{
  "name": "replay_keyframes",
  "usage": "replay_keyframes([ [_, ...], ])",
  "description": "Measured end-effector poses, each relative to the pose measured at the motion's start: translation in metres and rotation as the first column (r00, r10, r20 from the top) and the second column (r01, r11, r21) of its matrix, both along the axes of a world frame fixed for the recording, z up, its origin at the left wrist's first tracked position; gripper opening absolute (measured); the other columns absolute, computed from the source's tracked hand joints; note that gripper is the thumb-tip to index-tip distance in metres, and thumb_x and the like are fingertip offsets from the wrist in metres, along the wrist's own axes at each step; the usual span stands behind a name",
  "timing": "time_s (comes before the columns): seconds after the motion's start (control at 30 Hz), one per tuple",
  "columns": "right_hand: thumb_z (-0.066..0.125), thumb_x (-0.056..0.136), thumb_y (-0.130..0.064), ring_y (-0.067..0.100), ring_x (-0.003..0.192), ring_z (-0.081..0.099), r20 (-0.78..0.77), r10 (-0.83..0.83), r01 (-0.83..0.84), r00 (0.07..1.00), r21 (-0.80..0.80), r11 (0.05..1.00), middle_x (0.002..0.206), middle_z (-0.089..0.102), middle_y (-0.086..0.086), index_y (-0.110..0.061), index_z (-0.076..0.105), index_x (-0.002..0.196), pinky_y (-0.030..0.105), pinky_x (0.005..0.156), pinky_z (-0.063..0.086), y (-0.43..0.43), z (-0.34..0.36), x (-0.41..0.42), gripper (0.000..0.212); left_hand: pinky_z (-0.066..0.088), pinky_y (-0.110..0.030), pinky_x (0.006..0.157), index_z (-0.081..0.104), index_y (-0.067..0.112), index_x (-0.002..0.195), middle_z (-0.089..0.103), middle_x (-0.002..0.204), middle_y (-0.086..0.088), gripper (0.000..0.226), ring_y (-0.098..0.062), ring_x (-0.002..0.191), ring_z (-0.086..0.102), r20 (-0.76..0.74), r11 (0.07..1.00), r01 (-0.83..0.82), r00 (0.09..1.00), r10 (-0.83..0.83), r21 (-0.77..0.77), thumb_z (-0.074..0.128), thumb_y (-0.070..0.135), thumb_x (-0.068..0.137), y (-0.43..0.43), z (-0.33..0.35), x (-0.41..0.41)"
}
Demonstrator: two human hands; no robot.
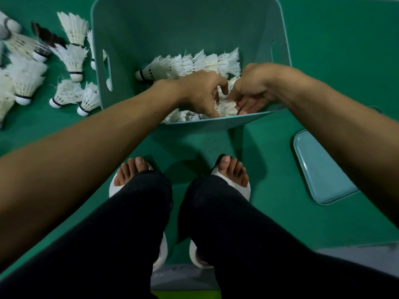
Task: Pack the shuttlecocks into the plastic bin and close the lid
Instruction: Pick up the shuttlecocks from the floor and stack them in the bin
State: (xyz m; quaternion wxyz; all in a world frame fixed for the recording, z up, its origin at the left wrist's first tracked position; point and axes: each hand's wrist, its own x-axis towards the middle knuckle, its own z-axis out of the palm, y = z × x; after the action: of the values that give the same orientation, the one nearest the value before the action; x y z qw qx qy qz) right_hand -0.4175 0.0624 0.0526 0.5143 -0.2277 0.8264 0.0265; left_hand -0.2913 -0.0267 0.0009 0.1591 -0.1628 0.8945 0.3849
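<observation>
Teal plastic bin (190, 29) stands open on the green floor mat (334, 61), with a nested row of white feather shuttlecocks (194, 63) lying across its bottom and more feathers against its near wall. Both hands are inside the bin by that near wall: the left hand (200, 91) curls its fingers down onto a shuttlecock (226, 106), and the right hand (252, 89) pinches the same shuttlecock's feathers between thumb and fingers. Loose shuttlecocks (73, 61) lie scattered on the mat left of the bin, while the teal lid (321, 169) lies flat on the mat to its right, well apart.
</observation>
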Motion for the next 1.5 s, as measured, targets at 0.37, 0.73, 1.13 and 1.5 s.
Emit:
replay_keyframes([
  [0.37, 0.063, 0.091, 0.001, 0.026, 0.060, 0.060, -0.322, 0.316, -0.320, 0.893, 0.042, 0.947, 0.073, 0.060, 0.015, 0.004, 0.060, 0.091, 0.028, 0.047, 0.054, -0.003, -0.029, 0.005, 0.004, 0.053, -0.032, 0.080, 0.068, 0.019, 0.113, 0.068, 0.105, 0.004, 0.050, -0.006, 0.082, 0.063, 0.044, 0.970, -0.242, 0.969, 0.242, -0.007, 0.092, 0.014, 0.070, -0.026, 0.023, 0.028],
  [0.73, 0.074, 0.075, -0.006, 0.027, 0.085, 0.065, -0.417, 0.689, -0.797, 0.593, -0.179, 0.578, 0.085, 0.070, 0.006, -0.015, 0.072, 0.095, 0.034, 0.078, 0.056, -0.012, -0.024, 0.006, 0.022, 0.052, -0.037, 0.065, 0.066, 0.012, 0.087, 0.066, 0.084, -0.009, 0.016, -0.027, 0.072, 0.062, 0.533, 0.937, 0.146, 0.845, 0.049, -0.317, 0.071, 0.007, 0.074, -0.042, -0.008, 0.072],
  [1.13, 0.089, 0.074, -0.037, 0.026, 0.093, 0.065, -0.372, 0.777, -0.854, 0.508, -0.094, 0.512, 0.095, 0.074, 0.001, -0.021, 0.076, 0.100, 0.035, 0.081, 0.055, -0.028, -0.035, 0.010, 0.033, 0.053, -0.034, 0.054, 0.068, 0.006, 0.071, 0.069, 0.066, -0.007, 0.029, -0.026, 0.058, 0.066, 0.554, 0.959, 0.096, 0.829, 0.071, -0.266, 0.075, 0.030, 0.085, -0.038, -0.006, 0.070],
  [1.5, 0.088, 0.069, -0.051, 0.026, 0.082, 0.067, -0.424, 0.706, -0.800, 0.567, -0.081, 0.594, 0.075, 0.073, 0.000, -0.018, 0.075, 0.083, 0.033, 0.070, 0.052, -0.030, -0.011, 0.004, 0.038, 0.058, -0.046, 0.077, 0.050, 0.013, 0.065, 0.055, 0.065, -0.001, 0.046, -0.023, 0.062, 0.056, 0.469, 0.945, 0.037, 0.874, 0.127, -0.324, 0.091, 0.031, 0.073, -0.034, 0.035, 0.070],
])
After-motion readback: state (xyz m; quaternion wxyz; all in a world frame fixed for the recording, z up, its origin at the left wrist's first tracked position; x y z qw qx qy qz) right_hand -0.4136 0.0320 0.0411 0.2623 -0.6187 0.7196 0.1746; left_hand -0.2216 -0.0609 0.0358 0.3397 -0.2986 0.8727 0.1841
